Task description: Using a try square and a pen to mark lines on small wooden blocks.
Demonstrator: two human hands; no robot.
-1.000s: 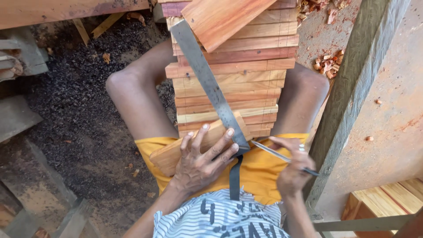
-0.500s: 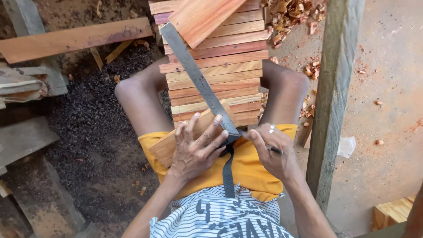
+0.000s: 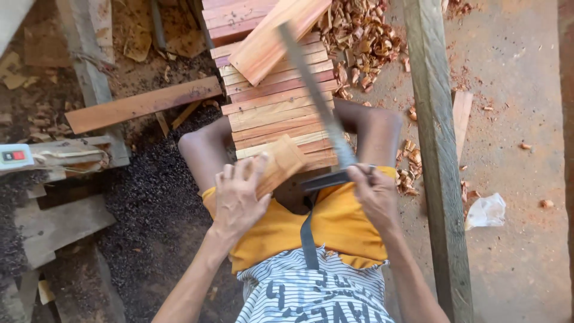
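Note:
I sit with my knees up around a stack of reddish wooden slats (image 3: 269, 113). My left hand (image 3: 239, 200) grips a small light wooden block (image 3: 286, 160), held tilted over my lap at the stack's near end. My right hand (image 3: 373, 194) is closed on a metal try square (image 3: 320, 101) where its long grey blade meets the dark handle (image 3: 308, 239). The blade runs diagonally up across the slats. The block sits just left of the blade, and I cannot tell whether they touch. A loose plank (image 3: 269, 36) lies slanted on top of the stack.
A tall wooden post (image 3: 436, 161) stands close on my right. Wood chips (image 3: 359, 36) litter the ground at the far end. A long plank (image 3: 143, 104) and scrap boards (image 3: 60, 224) lie on my left, with a white switch box (image 3: 15, 157). A crumpled white bag (image 3: 487, 209) lies past the post.
My right hand held a thin pencil-like tool beside the square; it now grips the square itself. My left hand has come off the square and drawn the block leftward.

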